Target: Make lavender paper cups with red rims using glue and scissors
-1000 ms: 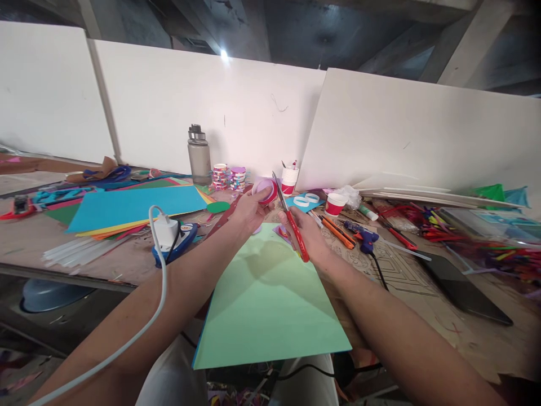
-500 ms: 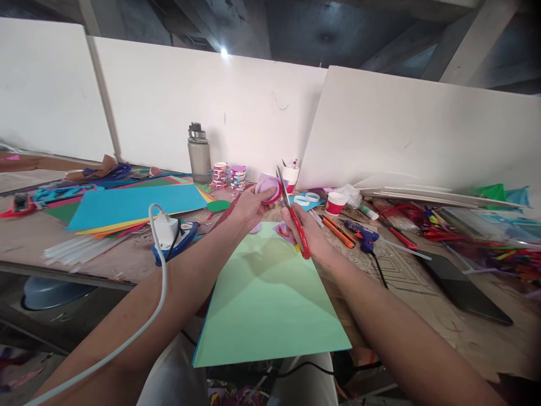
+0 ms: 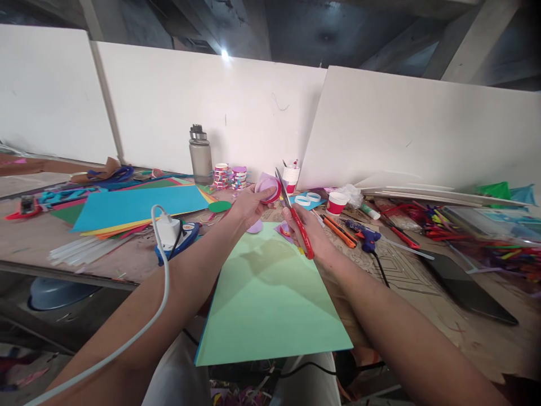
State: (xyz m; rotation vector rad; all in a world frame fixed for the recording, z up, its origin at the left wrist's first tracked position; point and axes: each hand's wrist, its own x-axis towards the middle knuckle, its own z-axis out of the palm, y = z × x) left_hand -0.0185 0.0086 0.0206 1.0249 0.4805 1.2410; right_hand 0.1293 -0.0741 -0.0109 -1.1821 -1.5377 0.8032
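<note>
Holding a small cup point(image 3: 269, 188), red-walled with a lilac paper disc over its mouth, the left hand point(image 3: 249, 206) has its fingers closed around the cup's side, lifted above the far end of the green sheet point(image 3: 270, 296). Right hand point(image 3: 307, 234) is clamped on the red handles of the scissors point(image 3: 296, 217); the blades point up and away, their tips just beside the cup's rim, seemingly at the overhanging lilac edge. Blades look near together, but how far cannot be told.

Risks, as judged:
- left thumb and fingertips sit close to the blades; a slip of the cup could bring skin into the cut
- the cup is thin; a tight squeeze could buckle it and tear the disc
- the white cable point(image 3: 158, 265) crosses the left forearm and could snag
- the glue gun point(image 3: 364, 235) and orange cutters point(image 3: 338, 228) lie near the right elbow's path
</note>
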